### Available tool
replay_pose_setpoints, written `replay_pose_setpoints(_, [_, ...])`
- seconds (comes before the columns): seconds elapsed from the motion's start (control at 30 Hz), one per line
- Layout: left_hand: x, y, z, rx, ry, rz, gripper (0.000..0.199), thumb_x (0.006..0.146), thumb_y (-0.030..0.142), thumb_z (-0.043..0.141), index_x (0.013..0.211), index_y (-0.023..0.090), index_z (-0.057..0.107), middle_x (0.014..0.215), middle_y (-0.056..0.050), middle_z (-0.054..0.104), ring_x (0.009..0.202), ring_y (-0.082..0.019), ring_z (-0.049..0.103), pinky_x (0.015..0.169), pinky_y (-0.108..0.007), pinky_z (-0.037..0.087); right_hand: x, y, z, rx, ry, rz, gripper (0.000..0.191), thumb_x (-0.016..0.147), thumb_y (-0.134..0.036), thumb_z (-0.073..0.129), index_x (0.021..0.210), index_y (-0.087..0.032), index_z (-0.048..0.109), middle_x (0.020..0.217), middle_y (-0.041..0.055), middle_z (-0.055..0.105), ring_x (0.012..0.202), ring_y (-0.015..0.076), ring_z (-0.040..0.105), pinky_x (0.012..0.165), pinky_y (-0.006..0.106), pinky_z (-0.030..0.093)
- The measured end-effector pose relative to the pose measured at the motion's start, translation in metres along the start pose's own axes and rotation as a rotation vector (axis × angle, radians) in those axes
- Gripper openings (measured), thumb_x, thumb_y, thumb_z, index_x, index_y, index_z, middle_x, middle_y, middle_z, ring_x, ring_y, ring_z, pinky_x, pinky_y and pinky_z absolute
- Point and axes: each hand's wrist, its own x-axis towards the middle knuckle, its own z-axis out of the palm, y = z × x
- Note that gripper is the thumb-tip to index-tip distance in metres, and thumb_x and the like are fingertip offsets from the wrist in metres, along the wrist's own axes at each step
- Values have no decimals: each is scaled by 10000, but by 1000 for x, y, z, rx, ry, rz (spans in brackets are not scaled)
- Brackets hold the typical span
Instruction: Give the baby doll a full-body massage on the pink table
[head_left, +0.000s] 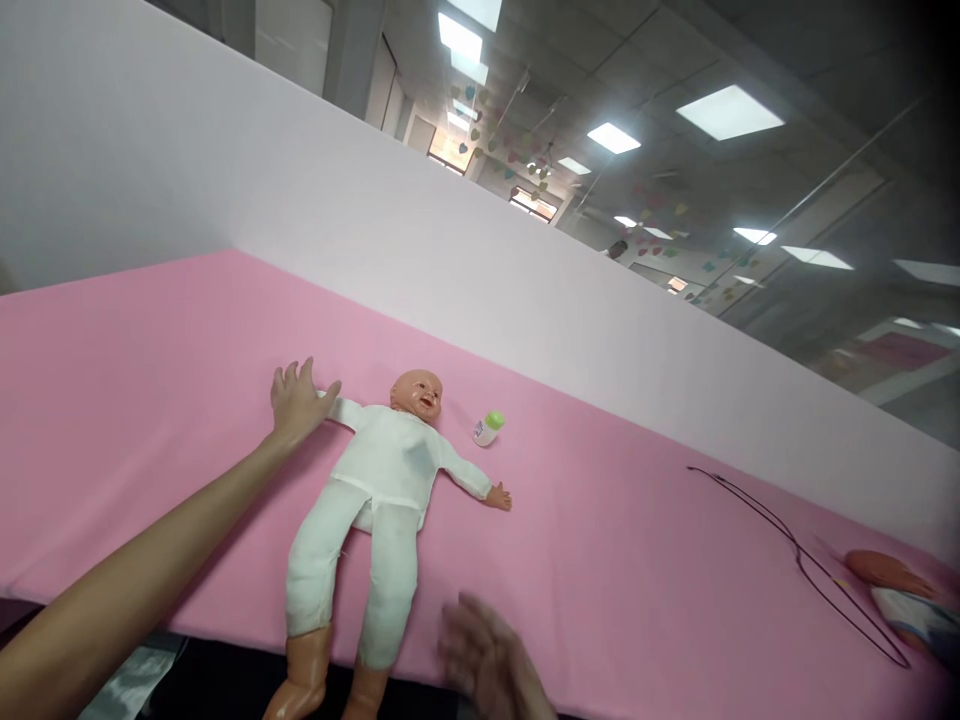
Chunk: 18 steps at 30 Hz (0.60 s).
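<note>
A baby doll (394,455) in a white top and trousers lies on its back on the pink-covered table (615,540), feet toward me. My left hand (298,400) is beside the end of the doll's sleeve, fingers spread; the doll's hand on that side is hidden behind it. Low in front, my right hand (487,650) is blurred, to the right of the doll's legs and apart from them, with nothing visible in it. A small white bottle with a green cap (488,428) lies tilted near the doll's head.
A thin dark cord (787,535) lies looped on the right part of the table. Beyond it, part of another doll (892,580) shows at the right edge. A white partition (450,260) rises along the table's far side.
</note>
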Motion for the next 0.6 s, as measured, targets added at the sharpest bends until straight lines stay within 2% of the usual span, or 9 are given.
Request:
replay_pose_setpoints(0.07, [-3, 11, 13, -68, -46, 131, 813, 970, 556, 510, 1608, 69, 384, 1685, -234, 348, 1608, -396, 189, 1292, -577, 193, 29, -16, 5, 151, 92, -50, 669, 815, -705, 799, 1284, -230, 752, 1471, 126, 649, 1358, 311, 624, 1230, 469, 410])
replay_pose_setpoints(0.13, [-5, 28, 29, -192, -172, 232, 873, 988, 603, 473, 1643, 50, 309, 1710, -217, 312, 1608, -344, 234, 1307, -483, 198, 62, -31, 13, 251, 116, -28, 646, 874, -643, 781, 1280, -144, 730, 1495, 167, 621, 1386, 287, 601, 1237, 418, 404])
replay_pose_setpoints(0.17, [-4, 37, 37, -261, -252, 245, 911, 994, 642, 446, 1662, 50, 263, 1719, -209, 291, 1602, -329, 261, 1303, -456, 216, 77, -38, 17, 282, 118, 2, 640, 914, -638, 737, 1269, -106, 719, 1482, 193, 623, 1373, 286, 611, 1219, 409, 427])
replay_pose_setpoints(0.23, [-2, 56, 52, -361, -396, 180, 979, 994, 739, 365, 1694, 81, 173, 1724, -197, 276, 1580, -338, 318, 1278, -467, 270, 106, -49, 26, 315, 122, 62, 655, 1000, -648, 600, 1257, -53, 695, 1437, 232, 642, 1315, 280, 654, 1162, 396, 487])
replay_pose_setpoints(0.33, [3, 75, 69, -375, -537, 38, 1030, 963, 841, 235, 1718, 157, 84, 1695, -192, 347, 1529, -395, 402, 1227, -541, 329, 141, -58, 38, 322, 104, 81, 679, 1069, -651, 430, 1290, -52, 659, 1353, 213, 693, 1191, 242, 718, 1051, 353, 559])
replay_pose_setpoints(0.43, [4, 80, 79, -310, -585, 30, 1037, 926, 886, 222, 1724, 241, 67, 1679, -146, 397, 1504, -431, 427, 1203, -598, 330, 168, -63, 49, 318, 93, 50, 671, 1070, -658, 410, 1290, -72, 654, 1210, 175, 755, 1065, 227, 755, 957, 337, 594])
replay_pose_setpoints(0.6, [0, 76, 81, -283, -587, 35, 1071, 878, 936, 245, 1717, 276, 161, 1699, -101, 367, 1506, -434, 421, 1201, -580, 338, 205, -70, 64, 285, 2, -39, 690, 1049, -693, 414, 1368, -120, 632, 1187, 159, 769, 1139, 277, 731, 1005, 447, 579])
